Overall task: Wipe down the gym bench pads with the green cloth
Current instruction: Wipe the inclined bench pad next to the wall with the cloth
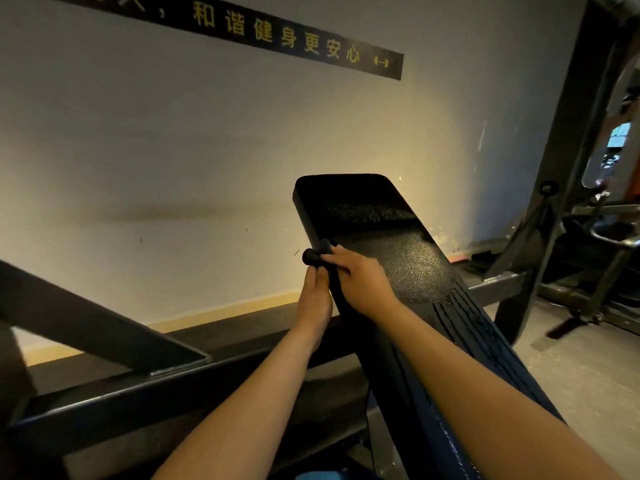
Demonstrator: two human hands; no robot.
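Both my arms reach up one tilted black bench pad (398,261).
My left hand (313,297) points upward, fingers nearly straight, tips touching a black knob (309,257) at the pad's left edge. My right hand (362,282) lies on the pad, fingers curled onto the same knob. Behind stand the steel frame (104,320) and one wall sign (277,36).
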